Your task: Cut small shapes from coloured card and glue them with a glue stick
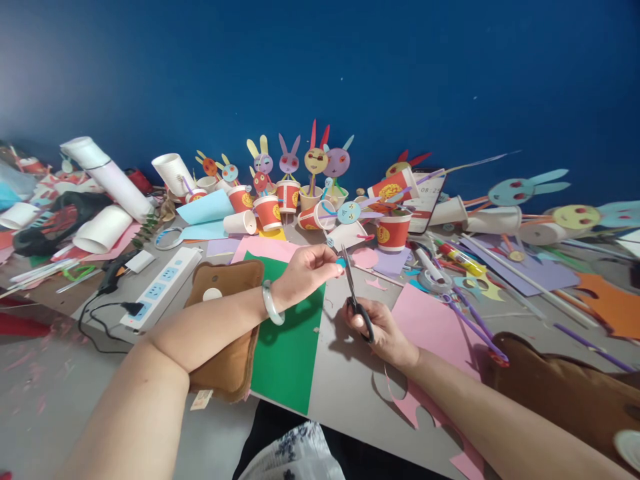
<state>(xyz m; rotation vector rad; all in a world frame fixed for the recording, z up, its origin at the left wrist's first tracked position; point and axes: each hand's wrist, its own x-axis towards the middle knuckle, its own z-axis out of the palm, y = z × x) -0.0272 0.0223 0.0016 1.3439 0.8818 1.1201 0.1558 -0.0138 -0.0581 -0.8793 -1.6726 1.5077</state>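
Note:
Between the thumb and fingers of my left hand (pixel 311 270) is a small piece of blue paper (pixel 341 263). My right hand (pixel 383 327) grips a pair of scissors (pixel 351 283) by its black handles, blades pointing up and away from me. The blades are right beside the blue piece; whether they touch it I cannot tell. Under my left hand lies a green paper sheet (pixel 287 360), partly over a brown cushion (pixel 225 320). Pink paper (pixel 435 327) with cut-out curves lies beneath and beside my right forearm.
Red paper cups (pixel 288 197) with paper rabbit heads stand along the blue wall. A white power strip (pixel 163 288) and a black-corded tool (pixel 113 270) lie at left. Purple sheets (pixel 523 263), an orange sheet (pixel 607 300), a glue bottle (pixel 463 259) and another brown cushion (pixel 560 393) are at right.

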